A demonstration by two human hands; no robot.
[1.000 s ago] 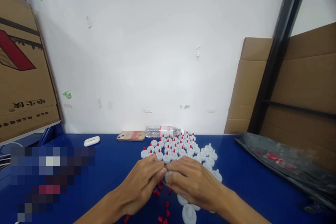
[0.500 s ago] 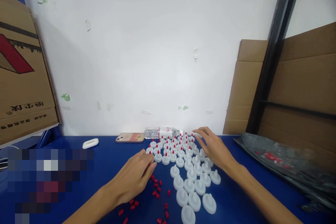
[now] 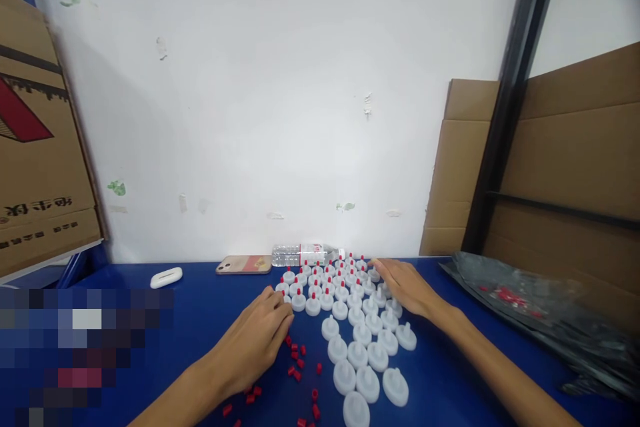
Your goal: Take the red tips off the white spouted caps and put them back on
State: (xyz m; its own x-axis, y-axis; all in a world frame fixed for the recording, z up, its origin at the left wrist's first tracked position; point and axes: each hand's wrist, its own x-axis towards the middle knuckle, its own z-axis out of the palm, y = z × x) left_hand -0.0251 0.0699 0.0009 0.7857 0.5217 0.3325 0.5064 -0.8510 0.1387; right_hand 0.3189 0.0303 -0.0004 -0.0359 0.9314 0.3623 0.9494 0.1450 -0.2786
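Note:
Several white plastic caps (image 3: pixel 357 353) stand in rows on the blue table (image 3: pixel 210 320); the far ones carry red tips (image 3: pixel 313 296), the near ones are bare. Loose red tips (image 3: pixel 299 360) lie scattered near the front. My left hand (image 3: pixel 257 340) rests on the table left of the rows, fingers curled, its fingertips beside a red-tipped cap. My right hand (image 3: pixel 405 287) lies flat, fingers stretched out, on the far right caps of the group.
A phone (image 3: pixel 244 265), a lying water bottle (image 3: pixel 303 254) and a small white case (image 3: pixel 166 277) sit at the back by the wall. Cardboard boxes (image 3: pixel 35 147) stand left and right (image 3: pixel 560 167). A dark plastic bag (image 3: pixel 540 313) with red tips lies at right.
My hands were together over a cap a second ago; the right hand then reached to the far right caps and has now lowered flat onto them. The left hand stayed left of the rows.

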